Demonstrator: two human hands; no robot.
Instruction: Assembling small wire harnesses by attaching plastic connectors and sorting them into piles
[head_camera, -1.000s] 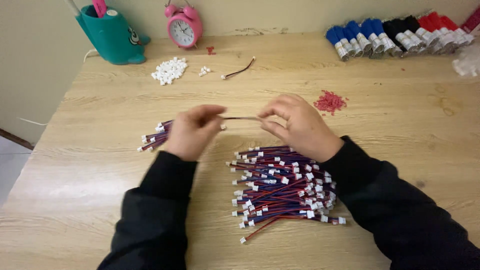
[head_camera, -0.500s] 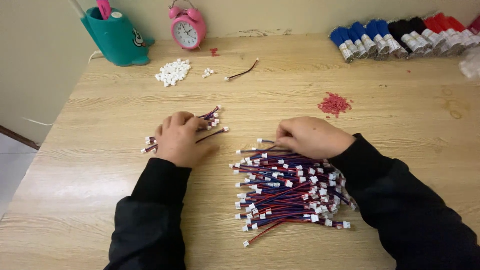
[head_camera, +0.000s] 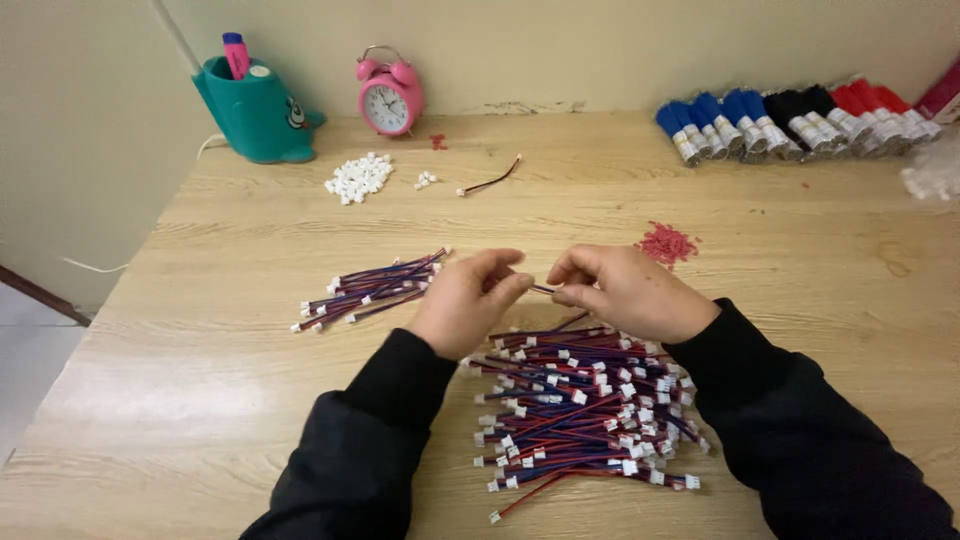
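Both hands hover just above the big pile of red-and-blue connector wires (head_camera: 580, 410) on the wooden table (head_camera: 800, 260). The left hand (head_camera: 468, 300) and right hand (head_camera: 630, 292) each pinch one end of a single short wire (head_camera: 541, 289), grip narrow. Left of the pile lies a smaller sorted bundle (head_camera: 370, 288); beyond it, red scraps (head_camera: 666, 243).

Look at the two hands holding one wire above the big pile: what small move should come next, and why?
Probably the left hand carries the wire to the small aligned bundle on its left; both hands pinch it, right hand included, above the loose pile.
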